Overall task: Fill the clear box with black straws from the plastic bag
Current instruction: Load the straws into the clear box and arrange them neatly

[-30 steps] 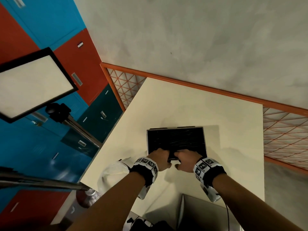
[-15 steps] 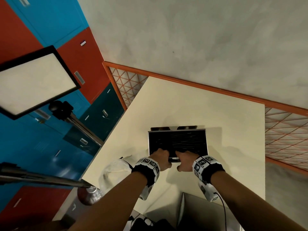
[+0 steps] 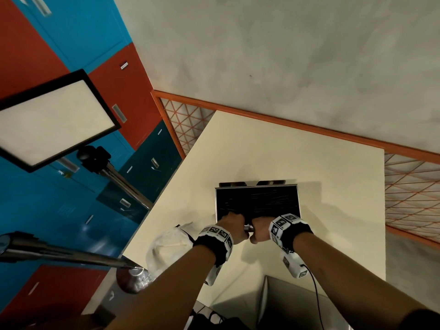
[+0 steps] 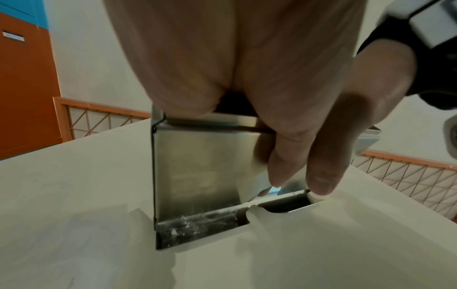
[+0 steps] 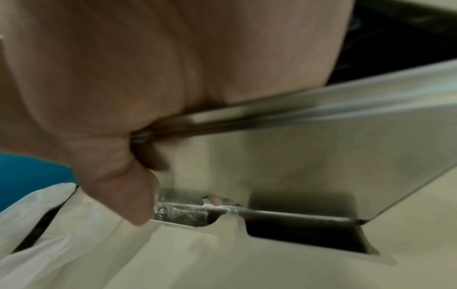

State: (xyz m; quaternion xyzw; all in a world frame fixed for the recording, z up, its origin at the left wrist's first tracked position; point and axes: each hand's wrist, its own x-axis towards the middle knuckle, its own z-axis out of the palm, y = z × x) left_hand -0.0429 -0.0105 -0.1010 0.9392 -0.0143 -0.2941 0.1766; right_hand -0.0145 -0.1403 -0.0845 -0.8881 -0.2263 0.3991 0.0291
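The clear box (image 3: 257, 201), packed with black straws (image 3: 262, 198), stands on the cream table (image 3: 285, 148). Both hands are curled over its near rim, side by side. My left hand (image 3: 232, 225) grips the rim left of centre, and its palm (image 4: 222, 58) lies on the top edge of the box's front wall (image 4: 197, 166). My right hand (image 3: 260, 231) grips just beside it, with its fingers (image 4: 321, 166) reaching down the front wall. The right wrist view shows that hand (image 5: 123, 78) on the rim and the box wall (image 5: 309, 166). The crumpled plastic bag (image 3: 169, 246) lies left of my left wrist.
The bag (image 5: 49, 224) lies just by the box's near left corner. A lamp panel on a stand (image 3: 54, 120) and a metal pole (image 3: 71, 256) stand left of the table. An orange railing (image 3: 309, 129) runs behind it. A grey box (image 3: 297, 303) sits at the near edge.
Both hands stay on the box's near rim and have drawn slightly closer together. The box has barely moved.
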